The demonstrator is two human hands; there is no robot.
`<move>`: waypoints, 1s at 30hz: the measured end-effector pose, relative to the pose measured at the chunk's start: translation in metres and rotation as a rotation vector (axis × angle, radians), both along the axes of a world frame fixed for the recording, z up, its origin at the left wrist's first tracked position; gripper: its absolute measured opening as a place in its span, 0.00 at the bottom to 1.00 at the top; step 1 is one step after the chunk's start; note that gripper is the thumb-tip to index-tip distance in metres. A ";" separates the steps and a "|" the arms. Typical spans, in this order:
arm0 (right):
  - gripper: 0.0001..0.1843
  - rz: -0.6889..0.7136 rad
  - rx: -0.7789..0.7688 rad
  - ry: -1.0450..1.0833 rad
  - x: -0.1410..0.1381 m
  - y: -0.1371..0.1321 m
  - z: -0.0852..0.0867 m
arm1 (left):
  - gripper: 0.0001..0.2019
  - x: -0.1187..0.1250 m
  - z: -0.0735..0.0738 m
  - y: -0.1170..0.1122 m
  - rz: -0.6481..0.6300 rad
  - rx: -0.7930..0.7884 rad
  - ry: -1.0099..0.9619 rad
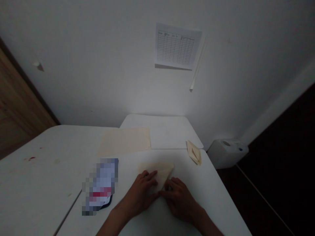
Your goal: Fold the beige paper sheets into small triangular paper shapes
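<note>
A small folded piece of cream paper [163, 173] lies on the white table in front of me, its far edge straight and its right side slanting toward me. My left hand [145, 190] rests on the paper's left part with fingers spread, its thumb reaching to the near corner. On the right edge, my right hand [178, 195] has its fingers curled and pinches the paper. The two thumb tips meet at the near corner, which they partly hide. Beyond my right hand sits a separate folded cream paper [194, 152] by the table's right edge.
A flat cream sheet [125, 141] lies farther back. To the left is a phone [104, 183], its screen blurred out. The white tables [49, 183] meet at a seam. A white plastic container [225, 152] stands beyond the right edge; a printed chart [177, 47] hangs on the wall.
</note>
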State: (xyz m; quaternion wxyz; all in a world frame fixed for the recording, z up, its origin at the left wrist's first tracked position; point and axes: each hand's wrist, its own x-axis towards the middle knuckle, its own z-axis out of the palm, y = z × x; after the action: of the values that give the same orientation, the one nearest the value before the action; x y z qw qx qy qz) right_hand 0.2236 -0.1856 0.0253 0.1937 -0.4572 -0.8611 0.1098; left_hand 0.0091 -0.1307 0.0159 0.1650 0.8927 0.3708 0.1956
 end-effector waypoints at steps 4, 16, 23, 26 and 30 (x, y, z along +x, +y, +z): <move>0.19 -0.032 -0.045 -0.018 -0.002 -0.001 0.001 | 0.10 0.002 0.002 -0.001 0.005 0.000 0.005; 0.14 -0.271 -0.001 -0.106 -0.004 -0.004 -0.002 | 0.14 0.001 0.000 0.000 0.008 -0.029 0.006; 0.11 -0.400 0.052 -0.159 0.008 0.008 -0.003 | 0.15 -0.002 -0.008 0.001 0.011 -0.031 -0.002; 0.11 -0.449 0.057 -0.200 0.014 0.014 -0.003 | 0.15 -0.002 -0.006 0.001 0.002 -0.016 -0.012; 0.12 -0.508 0.067 -0.229 0.017 0.020 -0.002 | 0.13 -0.001 0.000 0.000 -0.003 -0.025 0.007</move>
State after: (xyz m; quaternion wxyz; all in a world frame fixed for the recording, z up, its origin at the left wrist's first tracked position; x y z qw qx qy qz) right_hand 0.2411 -0.1652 0.0238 0.1314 -0.6609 -0.7385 -0.0234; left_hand 0.0076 -0.1307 0.0157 0.1752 0.8918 0.3727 0.1874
